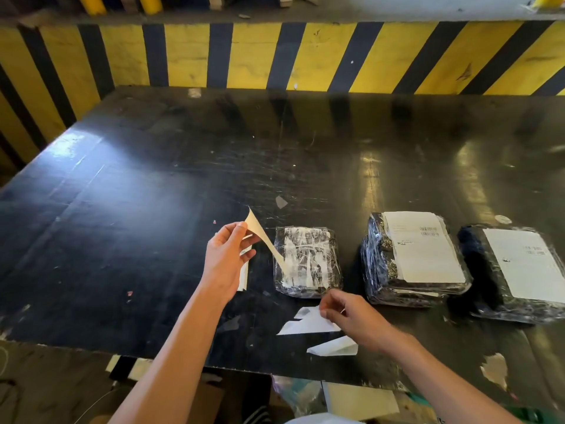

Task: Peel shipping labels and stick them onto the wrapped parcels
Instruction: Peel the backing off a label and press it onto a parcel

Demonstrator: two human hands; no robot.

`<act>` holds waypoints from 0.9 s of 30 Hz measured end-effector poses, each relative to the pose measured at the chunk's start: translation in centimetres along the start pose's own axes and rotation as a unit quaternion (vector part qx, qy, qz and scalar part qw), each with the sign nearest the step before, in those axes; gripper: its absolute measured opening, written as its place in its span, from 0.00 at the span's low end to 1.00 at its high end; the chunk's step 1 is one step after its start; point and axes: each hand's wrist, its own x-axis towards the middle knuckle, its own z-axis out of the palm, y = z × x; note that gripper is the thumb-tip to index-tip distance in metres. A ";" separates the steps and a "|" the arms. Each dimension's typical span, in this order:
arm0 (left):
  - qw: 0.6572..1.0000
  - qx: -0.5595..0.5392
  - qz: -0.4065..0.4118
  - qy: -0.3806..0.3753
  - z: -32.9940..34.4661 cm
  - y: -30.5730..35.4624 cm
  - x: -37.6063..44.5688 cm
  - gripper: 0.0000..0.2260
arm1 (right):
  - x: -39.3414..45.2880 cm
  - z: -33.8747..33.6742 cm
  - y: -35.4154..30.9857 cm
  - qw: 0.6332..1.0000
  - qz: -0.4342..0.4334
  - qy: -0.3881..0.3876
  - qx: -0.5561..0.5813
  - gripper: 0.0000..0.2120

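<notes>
Labels are what I am handling: my left hand (224, 261) is pinching a cream strip of paper (263, 237) between thumb and fingertips, raised above the black table (122, 194). That strip is curving down to the right from my grip and its lower end is meeting the top of the nearest wrapped parcel (307, 261), which is lying just right of my left hand. This parcel's top is looking torn and patchy white; whether the strip is label or backing I cannot tell. A second pale strip (243, 276) is hanging behind my left palm, partly hidden.

My right hand (351, 316) is hovering low near the table's front edge, just in front of that parcel, fingers curled onto a white paper scrap (302, 327); I cannot tell if they are gripping it. Another folded scrap (336, 348) is lying beside my right wrist.

Further right, a second parcel (376, 261) and a third parcel (477, 270) are sitting side by side, each wearing a white label on top.
</notes>
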 end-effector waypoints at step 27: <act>0.994 0.047 -0.002 -0.095 6.1 -1.8 -2.4 0.05 | 1.6 0.3 -5.5 0.944 -0.116 0.293 0.097 0.18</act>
